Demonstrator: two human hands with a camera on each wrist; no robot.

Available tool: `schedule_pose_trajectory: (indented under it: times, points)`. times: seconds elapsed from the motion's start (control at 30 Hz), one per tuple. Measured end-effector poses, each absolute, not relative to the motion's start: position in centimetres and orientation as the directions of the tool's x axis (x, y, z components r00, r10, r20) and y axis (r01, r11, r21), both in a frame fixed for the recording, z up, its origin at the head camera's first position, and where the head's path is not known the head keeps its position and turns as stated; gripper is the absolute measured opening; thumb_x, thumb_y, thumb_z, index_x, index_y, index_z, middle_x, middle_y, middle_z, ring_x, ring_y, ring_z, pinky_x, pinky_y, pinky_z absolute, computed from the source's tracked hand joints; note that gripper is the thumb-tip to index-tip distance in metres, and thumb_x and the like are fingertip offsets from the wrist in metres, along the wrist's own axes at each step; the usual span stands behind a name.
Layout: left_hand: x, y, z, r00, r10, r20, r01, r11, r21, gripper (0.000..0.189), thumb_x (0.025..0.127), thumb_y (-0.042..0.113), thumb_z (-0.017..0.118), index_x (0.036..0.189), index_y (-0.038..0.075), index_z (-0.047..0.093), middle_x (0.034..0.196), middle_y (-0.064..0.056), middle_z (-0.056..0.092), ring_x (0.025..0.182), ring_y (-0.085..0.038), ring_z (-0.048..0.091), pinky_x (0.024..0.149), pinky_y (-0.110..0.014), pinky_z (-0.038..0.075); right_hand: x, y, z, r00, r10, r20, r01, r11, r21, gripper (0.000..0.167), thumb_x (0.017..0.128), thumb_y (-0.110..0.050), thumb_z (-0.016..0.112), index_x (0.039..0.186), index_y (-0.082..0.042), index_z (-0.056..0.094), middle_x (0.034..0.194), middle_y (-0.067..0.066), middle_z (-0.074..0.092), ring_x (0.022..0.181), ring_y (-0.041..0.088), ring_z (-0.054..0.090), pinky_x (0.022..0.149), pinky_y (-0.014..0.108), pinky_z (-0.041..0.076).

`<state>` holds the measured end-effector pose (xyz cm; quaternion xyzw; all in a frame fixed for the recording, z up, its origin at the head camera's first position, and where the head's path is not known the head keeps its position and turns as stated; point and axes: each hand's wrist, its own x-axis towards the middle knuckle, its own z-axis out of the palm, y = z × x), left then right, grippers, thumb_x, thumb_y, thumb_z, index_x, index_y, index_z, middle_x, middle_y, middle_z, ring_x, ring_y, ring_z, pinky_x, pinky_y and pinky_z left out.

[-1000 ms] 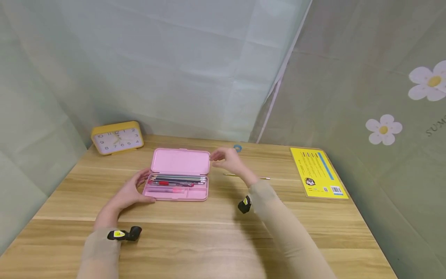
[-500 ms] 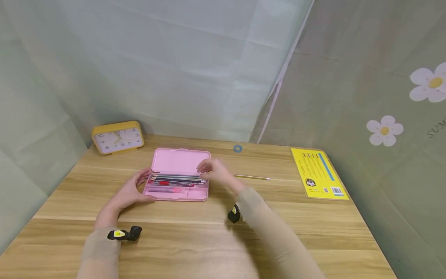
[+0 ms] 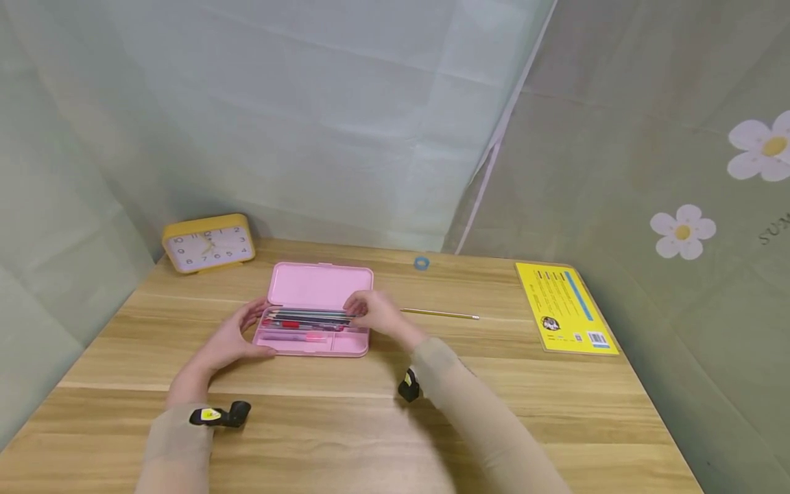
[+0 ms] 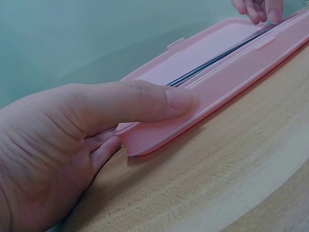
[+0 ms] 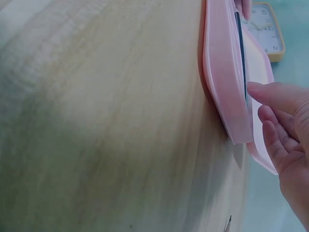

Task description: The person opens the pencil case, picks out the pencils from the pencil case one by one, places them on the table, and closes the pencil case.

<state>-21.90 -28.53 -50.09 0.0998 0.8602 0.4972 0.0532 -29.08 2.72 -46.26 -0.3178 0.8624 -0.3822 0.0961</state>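
A pink pencil case (image 3: 321,285) lies with its lid raised on the wooden table. Several pencils (image 3: 308,315) and a red-marked pen (image 3: 290,325) lie in its long rear compartment; a pink-capped pen (image 3: 296,337) is in the front one. My left hand (image 3: 225,337) grips the case's left end, thumb along the front wall, as the left wrist view shows. Over the pencils' right ends is my right hand (image 3: 378,312), its thumb (image 5: 270,94) beside a dark pencil (image 5: 242,53). Its fingers are loosely bent with a gap to the thumb; no pencil is visibly lifted.
Another pencil (image 3: 441,314) lies on the table to the right of the case. Behind it is a blue ring (image 3: 421,263). A yellow clock (image 3: 208,244) stands at the back left, and a yellow book (image 3: 564,307) lies at the right edge. Fabric hangs behind the table.
My right hand has come left and down from beside the raised lid to the pencils' right ends. The left hand and the case have stayed in place.
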Motion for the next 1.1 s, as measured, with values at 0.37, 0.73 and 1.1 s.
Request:
schedule_pose_trajectory:
  times: [0.37, 0.73, 1.1]
  points:
    - [-21.69, -28.74, -49.80, -0.972, 0.235, 0.010, 0.122, 0.468, 0.875, 0.112, 0.070, 0.018, 0.088, 0.154, -0.002, 0.016, 0.154, -0.029, 0.028, 0.142, -0.050, 0.024, 0.117, -0.062, 0.022, -29.06, 2.40, -46.38, -0.783, -0.619, 0.065, -0.496, 0.558, -0.665, 0.027, 0.075, 0.002, 0.080, 0.099, -0.001, 0.068, 0.095, 0.009, 0.073, 0.085, 0.017, 0.067, 0.077, 0.015, 0.055]
    - [-21.89, -28.72, -50.05, -0.974, 0.227, -0.005, 0.108, 0.484, 0.868, 0.114, 0.069, 0.022, 0.089, 0.154, -0.001, 0.016, 0.155, -0.028, 0.027, 0.143, -0.050, 0.024, 0.117, -0.064, 0.021, -28.71, 2.41, -46.17, -0.793, -0.609, 0.037, -0.492, 0.601, -0.630, 0.026, 0.076, 0.003, 0.078, 0.100, -0.002, 0.069, 0.095, 0.009, 0.073, 0.088, 0.018, 0.068, 0.079, 0.016, 0.055]
    - [-21.88, -28.61, -50.01, -0.974, 0.225, -0.005, 0.109, 0.488, 0.866, 0.113, 0.070, 0.022, 0.089, 0.154, -0.001, 0.017, 0.155, -0.028, 0.028, 0.143, -0.049, 0.025, 0.117, -0.063, 0.022, -28.86, 2.24, -46.38, -0.802, -0.597, 0.024, -0.483, 0.623, -0.615, 0.026, 0.078, 0.002, 0.078, 0.101, -0.004, 0.069, 0.095, 0.007, 0.073, 0.087, 0.015, 0.066, 0.079, 0.016, 0.056]
